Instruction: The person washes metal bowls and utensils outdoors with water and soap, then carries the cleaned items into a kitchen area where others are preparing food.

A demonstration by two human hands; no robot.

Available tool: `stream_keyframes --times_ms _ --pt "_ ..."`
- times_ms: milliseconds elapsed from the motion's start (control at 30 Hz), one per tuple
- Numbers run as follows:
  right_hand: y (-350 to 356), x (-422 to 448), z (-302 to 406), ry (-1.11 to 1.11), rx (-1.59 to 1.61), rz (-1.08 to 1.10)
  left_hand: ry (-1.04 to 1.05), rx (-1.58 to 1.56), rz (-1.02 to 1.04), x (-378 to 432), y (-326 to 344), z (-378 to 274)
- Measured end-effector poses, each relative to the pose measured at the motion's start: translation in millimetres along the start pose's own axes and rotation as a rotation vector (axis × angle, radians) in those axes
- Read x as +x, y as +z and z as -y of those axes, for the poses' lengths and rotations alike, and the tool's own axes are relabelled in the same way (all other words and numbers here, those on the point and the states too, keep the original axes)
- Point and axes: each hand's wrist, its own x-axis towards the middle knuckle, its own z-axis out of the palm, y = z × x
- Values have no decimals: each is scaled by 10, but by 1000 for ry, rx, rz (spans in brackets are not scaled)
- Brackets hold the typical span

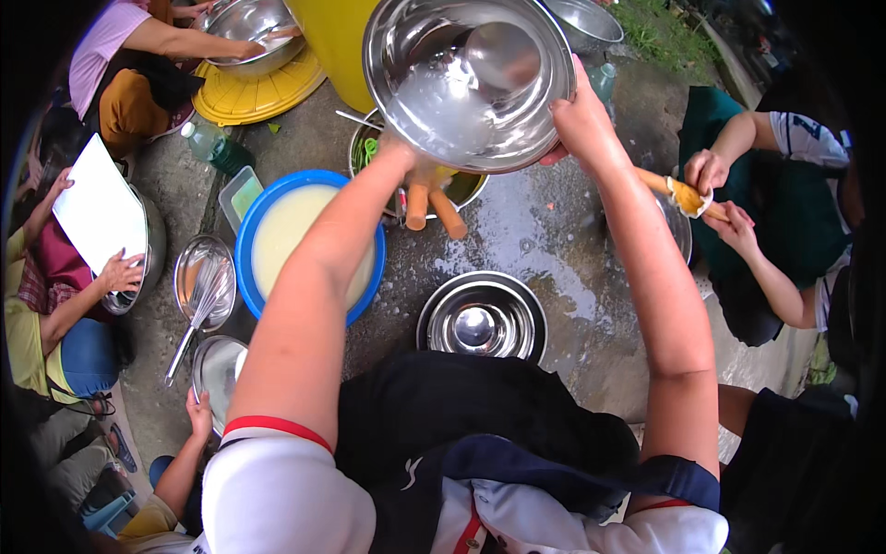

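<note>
My right hand [585, 118] grips the right rim of a large stainless steel bowl [443, 34], raised and tilted so its shiny inside faces me. Some cloudy liquid or blur shows in its lower left. My left hand [398, 152] is at the bowl's lower left rim; its fingers are blurred and hidden, so its hold is unclear. Partly covered below the bowl is a metal pot [477, 190], with a wooden handle [417, 208] and another wooden handle [450, 216] jutting out. Under my left forearm stands a blue tub [242, 270] of pale cloudy liquid.
Nested steel bowls [477, 305] sit on the wet concrete [512, 228] before me. A whisk [208, 294] rests in a steel bowl [181, 270] at left. Near a yellow lid [277, 104] stands a green bottle [228, 156]. People work around; one holds a wooden stick [651, 181] at right.
</note>
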Motion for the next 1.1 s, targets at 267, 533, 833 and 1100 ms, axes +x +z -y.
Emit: stream_keyframes --times_ms 267,533,833,1100 --pt "-41 -80 -68 -78 -278 -63 -273 1148 302 -102 -315 -119" --pt "69 -250 36 -388 -579 -203 -274 757 582 -49 266 -275" --pt "315 -551 -121 -611 -605 -231 -392 909 363 -285 393 -291" --pt "161 -670 -321 -550 -536 -304 -452 829 315 -449 246 -252"
